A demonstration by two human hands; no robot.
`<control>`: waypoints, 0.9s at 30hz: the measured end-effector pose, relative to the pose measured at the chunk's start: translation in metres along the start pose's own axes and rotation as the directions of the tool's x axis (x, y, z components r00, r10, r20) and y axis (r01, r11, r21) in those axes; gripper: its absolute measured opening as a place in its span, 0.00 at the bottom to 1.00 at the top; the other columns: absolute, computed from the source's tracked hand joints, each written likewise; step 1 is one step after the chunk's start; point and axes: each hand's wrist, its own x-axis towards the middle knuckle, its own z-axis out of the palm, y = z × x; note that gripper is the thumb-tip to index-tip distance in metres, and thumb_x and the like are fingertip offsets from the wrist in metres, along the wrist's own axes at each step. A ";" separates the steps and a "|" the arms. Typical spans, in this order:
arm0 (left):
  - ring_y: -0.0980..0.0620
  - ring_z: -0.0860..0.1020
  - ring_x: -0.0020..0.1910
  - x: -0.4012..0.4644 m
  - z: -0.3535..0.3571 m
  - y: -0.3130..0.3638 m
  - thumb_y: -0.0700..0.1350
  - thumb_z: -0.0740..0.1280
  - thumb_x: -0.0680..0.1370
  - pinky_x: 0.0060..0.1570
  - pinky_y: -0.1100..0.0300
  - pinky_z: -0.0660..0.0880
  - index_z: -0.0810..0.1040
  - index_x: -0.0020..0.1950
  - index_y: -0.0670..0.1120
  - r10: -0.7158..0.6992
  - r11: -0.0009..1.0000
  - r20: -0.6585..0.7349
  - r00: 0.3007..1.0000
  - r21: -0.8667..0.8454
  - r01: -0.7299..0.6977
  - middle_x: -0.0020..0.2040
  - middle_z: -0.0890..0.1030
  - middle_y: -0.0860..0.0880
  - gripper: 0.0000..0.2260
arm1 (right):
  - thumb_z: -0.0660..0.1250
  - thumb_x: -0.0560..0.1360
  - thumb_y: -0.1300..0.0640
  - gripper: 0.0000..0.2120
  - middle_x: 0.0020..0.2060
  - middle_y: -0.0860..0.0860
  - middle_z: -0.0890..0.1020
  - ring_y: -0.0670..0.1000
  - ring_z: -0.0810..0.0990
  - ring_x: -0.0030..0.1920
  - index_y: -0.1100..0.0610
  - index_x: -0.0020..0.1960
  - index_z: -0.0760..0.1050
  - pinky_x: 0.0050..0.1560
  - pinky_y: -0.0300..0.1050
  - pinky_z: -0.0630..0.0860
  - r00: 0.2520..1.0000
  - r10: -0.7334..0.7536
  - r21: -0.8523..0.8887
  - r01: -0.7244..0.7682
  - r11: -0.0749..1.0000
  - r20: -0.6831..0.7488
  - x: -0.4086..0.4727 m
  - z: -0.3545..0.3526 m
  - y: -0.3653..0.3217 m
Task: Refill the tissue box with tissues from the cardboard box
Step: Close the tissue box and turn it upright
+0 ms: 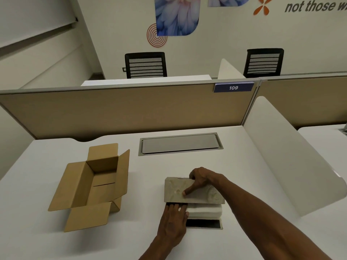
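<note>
Lower centre: right hand [200,180] fingers grip the cover [191,190] over the tissues [205,210]; left hand [173,220] fingers, pressed together, tuck them. Next, seat the cover squarely.

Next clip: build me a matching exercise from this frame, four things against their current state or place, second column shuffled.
Things:
1. cardboard box
2. tissue box cover
3. tissue stack
4. left hand

States or places:
A. white, partly under the stone-patterned cover, near edge showing
B. flaps open, no tissues visible inside
C. fingers flat at the stack's left end
D. held by the right hand, thumb on its face

Pairs: 1-B, 2-D, 3-A, 4-C
</note>
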 end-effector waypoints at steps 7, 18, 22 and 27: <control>0.46 0.80 0.61 -0.001 -0.003 0.002 0.53 0.70 0.76 0.59 0.54 0.77 0.76 0.67 0.51 -0.012 1.000 0.047 0.999 -0.016 0.013 0.64 0.80 0.48 0.20 | 0.76 0.66 0.31 0.34 0.57 0.54 0.85 0.55 0.82 0.56 0.56 0.60 0.83 0.55 0.47 0.77 0.998 0.006 0.042 -0.008 0.999 0.055 0.004 -0.002 0.000; 0.43 0.67 0.75 -0.030 -0.007 -0.007 0.59 0.63 0.76 0.73 0.53 0.60 0.58 0.80 0.51 0.073 0.996 0.174 0.982 0.038 -0.081 0.77 0.67 0.44 0.34 | 0.76 0.64 0.30 0.34 0.51 0.54 0.86 0.52 0.81 0.46 0.56 0.57 0.85 0.45 0.43 0.75 1.000 -0.023 0.031 0.023 0.999 -0.012 -0.003 0.011 0.002; 0.43 0.65 0.75 -0.046 -0.012 -0.012 0.61 0.67 0.73 0.76 0.52 0.44 0.60 0.79 0.51 0.001 0.998 0.251 0.968 0.061 -0.017 0.77 0.66 0.44 0.37 | 0.76 0.65 0.30 0.35 0.52 0.54 0.86 0.51 0.80 0.46 0.56 0.59 0.84 0.48 0.43 0.76 0.999 -0.031 0.014 0.032 0.999 -0.036 -0.005 0.020 0.002; 0.43 0.68 0.73 -0.055 -0.017 -0.013 0.62 0.71 0.68 0.75 0.53 0.45 0.67 0.76 0.49 -0.055 0.994 0.314 0.948 0.112 0.021 0.74 0.71 0.43 0.39 | 0.75 0.64 0.28 0.37 0.53 0.53 0.86 0.51 0.80 0.47 0.55 0.60 0.83 0.47 0.43 0.74 0.996 -0.028 -0.030 0.026 0.999 -0.087 -0.011 0.031 0.001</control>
